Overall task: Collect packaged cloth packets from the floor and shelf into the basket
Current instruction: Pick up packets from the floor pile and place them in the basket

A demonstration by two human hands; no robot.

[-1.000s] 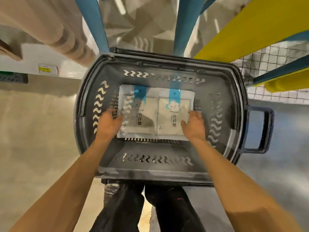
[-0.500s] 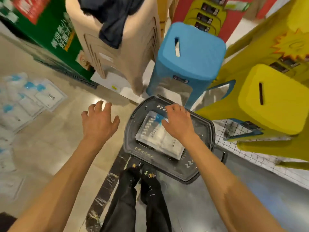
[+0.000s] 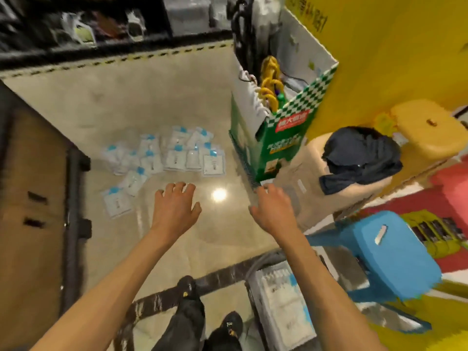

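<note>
Left hand [image 3: 174, 209] and right hand [image 3: 272, 211] hang empty, fingers loose, above the floor [image 3: 126, 110]. Cloth packets [image 3: 167, 158] lie scattered ahead, well apart from the basket [image 3: 255, 264] by my feet [image 3: 187, 287]. If I scoop up the overlapped, slick ones, some could slip free.

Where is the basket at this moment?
Head view, lower right: the basket sits on the floor between the person's shoes and the blue stool.

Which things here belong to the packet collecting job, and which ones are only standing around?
For the job: floor packets, basket, packets in the basket, left hand, right hand (both empty).
Just lying about: blue stool, green box, dark cloth, yellow stool.
</note>
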